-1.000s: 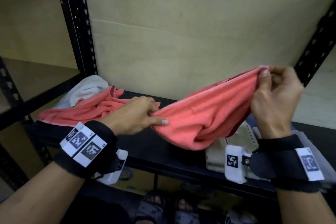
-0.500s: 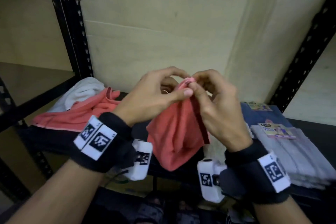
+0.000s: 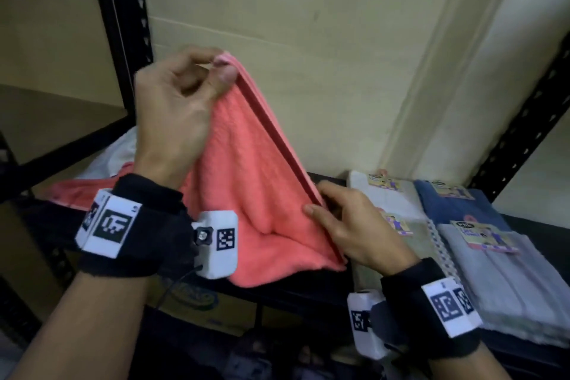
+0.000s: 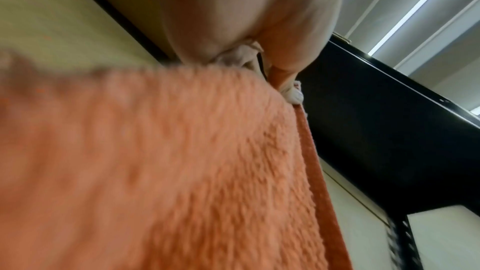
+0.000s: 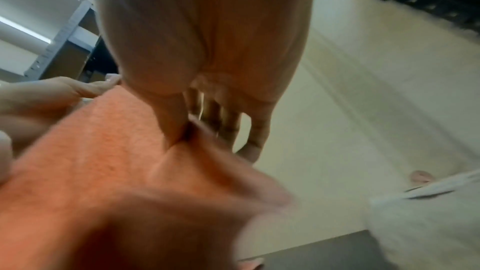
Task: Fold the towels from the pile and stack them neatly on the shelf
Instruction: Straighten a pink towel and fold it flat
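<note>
The left hand [image 3: 172, 108] pinches the doubled top corner of the coral towel [image 3: 246, 194] between thumb and fingertips, so the cloth hangs below them. Lower down, the right hand [image 3: 354, 225] grasps its right hem, thumb in front, fingers behind. Folded towels [image 3: 499, 281] lie on the shelf [image 3: 293, 293] just right of those fingers.

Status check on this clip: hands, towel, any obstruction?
Left hand pinches coral towel top corner, raised. Right hand pinches its lower edge. Towel half folded, hanging above shelf. Folded towels at right, apart; nothing obstructing.
</note>
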